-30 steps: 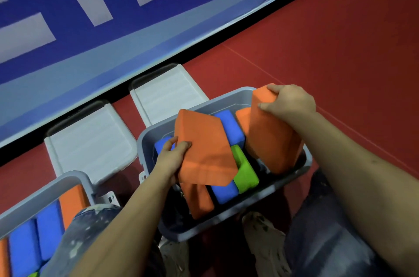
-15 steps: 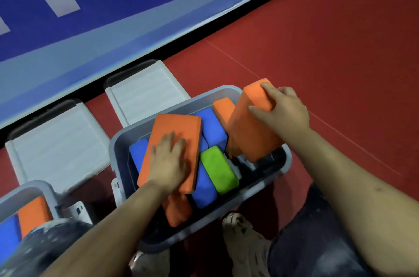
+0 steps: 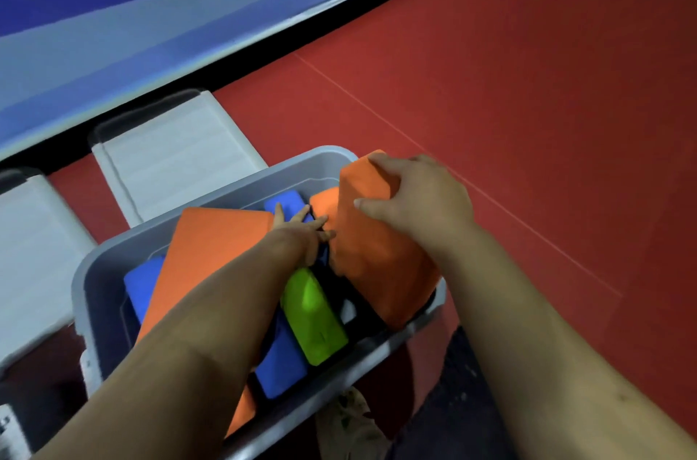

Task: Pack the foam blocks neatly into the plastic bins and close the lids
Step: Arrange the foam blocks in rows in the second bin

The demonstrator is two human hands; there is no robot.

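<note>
Since a moment ago our left hand has slid off the flat orange block and reaches, fingers straight, deeper into the bin. Our right hand grips the tilted block at the bin's right end, above the green block.

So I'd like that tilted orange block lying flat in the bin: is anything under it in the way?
Yes. The tilted orange block leans on another orange block and the bin's near rim, with the left hand reaching in beside it.
</note>
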